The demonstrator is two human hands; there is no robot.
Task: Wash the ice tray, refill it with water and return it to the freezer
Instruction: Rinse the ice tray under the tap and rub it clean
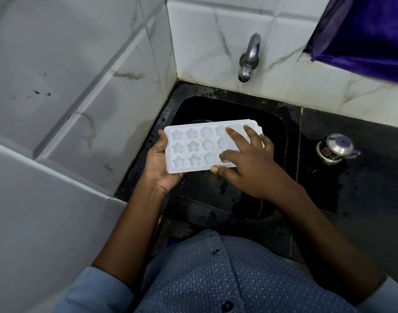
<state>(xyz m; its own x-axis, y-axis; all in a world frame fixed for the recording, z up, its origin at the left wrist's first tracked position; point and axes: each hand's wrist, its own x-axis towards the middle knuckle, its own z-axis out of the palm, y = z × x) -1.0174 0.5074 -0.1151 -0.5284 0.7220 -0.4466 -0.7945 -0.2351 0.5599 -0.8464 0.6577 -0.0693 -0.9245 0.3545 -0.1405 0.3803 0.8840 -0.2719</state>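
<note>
The person holds a white, translucent plastic ice tray (193,150) level over the black stone sink (281,136), open side up. It is a flat rectangle with three rows of moulded cells: star shapes in the two columns at its left end, rounder flower-like shapes further along. The cells look pale and glossy; whether there is water in them I can't quite tell from here.

The left hand (157,163) cups the tray's left end from below, palm up, fingers curled under it and the thumb hooked over the short edge. The right hand (250,163) lies on top of the right half, fingers spread and mostly straight, pressing into the cells, with the thumb laid against the near long edge. That hand covers the last columns.

The tray hangs below and in front of the chrome wall tap (248,57), well apart from its spout. On the wet black counter (362,188) to the right stands a small steel vessel with a purple-knobbed lid (335,147).
</note>
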